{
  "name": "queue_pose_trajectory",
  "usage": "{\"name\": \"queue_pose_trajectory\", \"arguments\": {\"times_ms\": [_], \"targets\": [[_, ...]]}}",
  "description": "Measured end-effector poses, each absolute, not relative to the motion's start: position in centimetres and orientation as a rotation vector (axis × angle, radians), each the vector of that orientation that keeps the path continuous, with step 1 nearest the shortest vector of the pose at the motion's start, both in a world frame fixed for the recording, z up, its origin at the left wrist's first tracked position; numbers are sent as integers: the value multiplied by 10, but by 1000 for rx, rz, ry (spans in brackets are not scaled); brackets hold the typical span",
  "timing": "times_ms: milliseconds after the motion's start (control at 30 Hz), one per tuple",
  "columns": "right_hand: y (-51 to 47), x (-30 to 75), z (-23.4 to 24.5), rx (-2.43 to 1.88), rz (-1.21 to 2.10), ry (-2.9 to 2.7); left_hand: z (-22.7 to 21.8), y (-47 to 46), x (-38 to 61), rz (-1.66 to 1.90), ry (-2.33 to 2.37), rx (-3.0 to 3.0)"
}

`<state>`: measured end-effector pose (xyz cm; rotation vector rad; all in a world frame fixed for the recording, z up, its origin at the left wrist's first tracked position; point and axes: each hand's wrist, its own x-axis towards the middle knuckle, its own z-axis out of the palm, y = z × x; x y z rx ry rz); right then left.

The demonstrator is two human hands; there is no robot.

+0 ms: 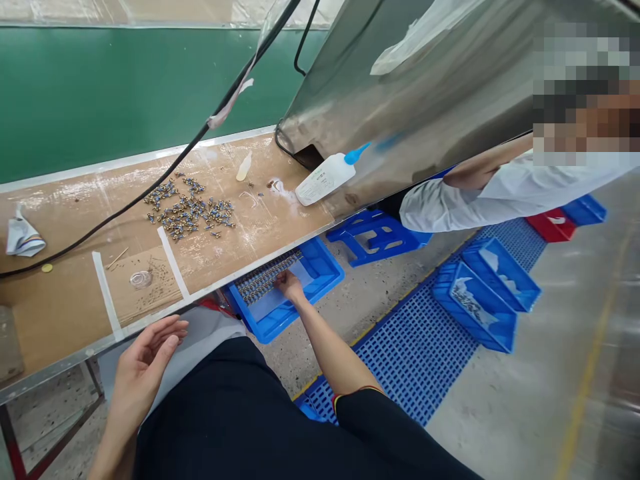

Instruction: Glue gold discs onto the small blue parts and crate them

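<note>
My right hand (289,284) reaches down into a blue plastic bin (320,267) below the table's edge. Its fingers are curled on a row of small metal parts (265,279) lying on a sheet in the bin. My left hand (145,363) hovers beside the table's metal edge, palm up, fingers loosely spread, holding nothing. On the brown tabletop (60,307) lies a scatter of several small blue and brass parts (190,210).
A white glue bottle with a blue nozzle (327,177) lies on the table by a steel housing (425,100). A black cable (150,187) crosses the top. Another person in a white sleeve (480,200) sits at right. Blue stool (375,235), blue bins (475,303) and a pallet on the floor.
</note>
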<state>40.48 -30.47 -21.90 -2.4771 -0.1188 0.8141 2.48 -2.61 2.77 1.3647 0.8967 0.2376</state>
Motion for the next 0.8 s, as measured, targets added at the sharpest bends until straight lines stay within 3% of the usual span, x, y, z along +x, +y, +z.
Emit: {"name": "queue_pose_trajectory", "arguments": {"times_ms": [233,467,633,800], "targets": [[-297,396,-182,-2447,622,-116,28,-29,25,230,887,1344],[-276,373,-77,-2316,-1,-233,17,-29,15,255,931,1316],[-191,366,-11,-2152,152,-700,23,-29,17,241,913,1329],[-91,374,18,-2232,298,-1216,29,-20,-18,396,1023,1321]]}}
